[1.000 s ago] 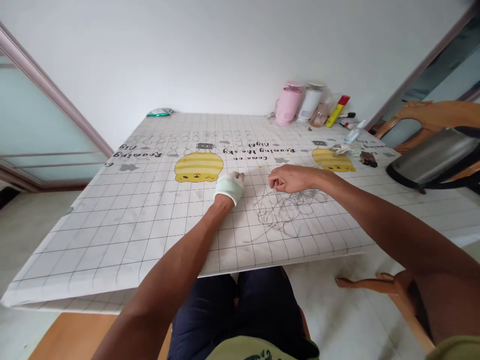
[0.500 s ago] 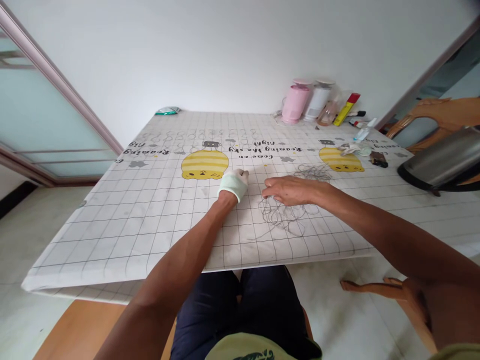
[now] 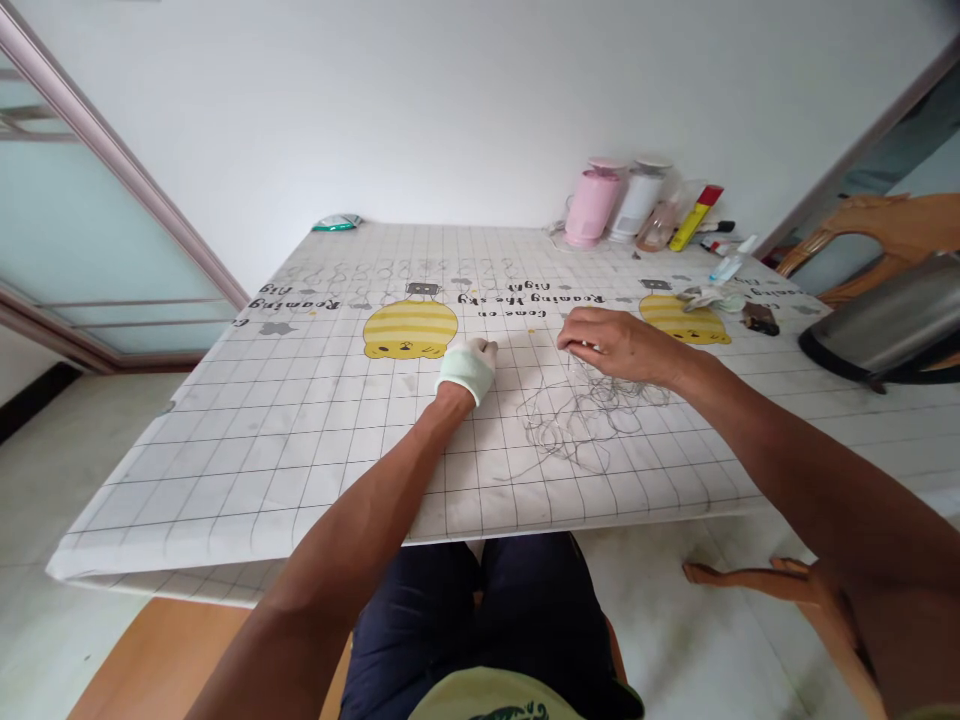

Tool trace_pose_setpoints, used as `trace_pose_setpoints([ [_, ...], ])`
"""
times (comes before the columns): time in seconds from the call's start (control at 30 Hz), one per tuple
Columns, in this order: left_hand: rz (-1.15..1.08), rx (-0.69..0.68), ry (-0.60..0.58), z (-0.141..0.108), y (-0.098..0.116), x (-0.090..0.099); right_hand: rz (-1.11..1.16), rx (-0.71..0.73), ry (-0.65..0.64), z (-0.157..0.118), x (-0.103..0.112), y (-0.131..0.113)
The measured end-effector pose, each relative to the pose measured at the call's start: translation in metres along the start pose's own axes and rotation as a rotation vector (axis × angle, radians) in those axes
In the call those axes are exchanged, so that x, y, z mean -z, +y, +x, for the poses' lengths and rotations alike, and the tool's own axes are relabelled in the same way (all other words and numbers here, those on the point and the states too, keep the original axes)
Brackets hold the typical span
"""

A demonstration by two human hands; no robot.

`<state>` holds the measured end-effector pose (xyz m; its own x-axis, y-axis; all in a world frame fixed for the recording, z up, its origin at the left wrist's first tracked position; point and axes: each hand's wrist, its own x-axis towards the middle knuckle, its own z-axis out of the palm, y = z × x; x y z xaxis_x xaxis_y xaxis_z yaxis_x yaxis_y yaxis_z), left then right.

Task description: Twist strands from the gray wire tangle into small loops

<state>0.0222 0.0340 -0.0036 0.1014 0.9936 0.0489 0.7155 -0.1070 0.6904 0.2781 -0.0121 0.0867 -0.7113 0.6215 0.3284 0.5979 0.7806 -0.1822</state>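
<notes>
Fingers of the left hand curl together inside a pale cloth glove, resting on the grid-printed tablecloth. Right hand: fingertips pinched together at the top of a tangle of thin grey wire, lying on the cloth; cannot tell whether a strand is gripped.

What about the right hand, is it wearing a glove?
No, the bare right hand has no glove; the pale green cloth glove is on the left hand.
</notes>
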Motion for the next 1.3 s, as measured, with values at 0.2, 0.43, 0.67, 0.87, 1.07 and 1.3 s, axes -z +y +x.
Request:
trace_pose_setpoints([
  [0.2, -0.073, -0.011, 0.023, -0.005, 0.006, 0.004, -0.044, -0.133, 0.272, 0.002, 0.006, 0.007],
  [0.43, -0.285, -0.079, 0.014, -0.008, 0.010, 0.005, 0.044, -0.402, 0.400, 0.016, 0.012, 0.007],
  [0.67, -0.744, 0.088, -0.054, -0.005, 0.006, 0.010, 0.592, -0.645, 0.555, 0.033, -0.008, 0.013],
  [0.87, -0.853, -0.012, -0.096, -0.018, 0.021, 0.017, 1.013, -0.686, 0.633, 0.051, -0.050, -0.003],
  [1.07, -0.885, 0.008, 0.096, -0.016, 0.022, 0.018, 1.186, -0.714, 0.631, 0.064, -0.087, -0.030],
  [1.3, -0.796, 0.042, 0.167, -0.009, 0.016, 0.023, 1.223, -0.652, 0.397, 0.060, -0.100, -0.032],
])
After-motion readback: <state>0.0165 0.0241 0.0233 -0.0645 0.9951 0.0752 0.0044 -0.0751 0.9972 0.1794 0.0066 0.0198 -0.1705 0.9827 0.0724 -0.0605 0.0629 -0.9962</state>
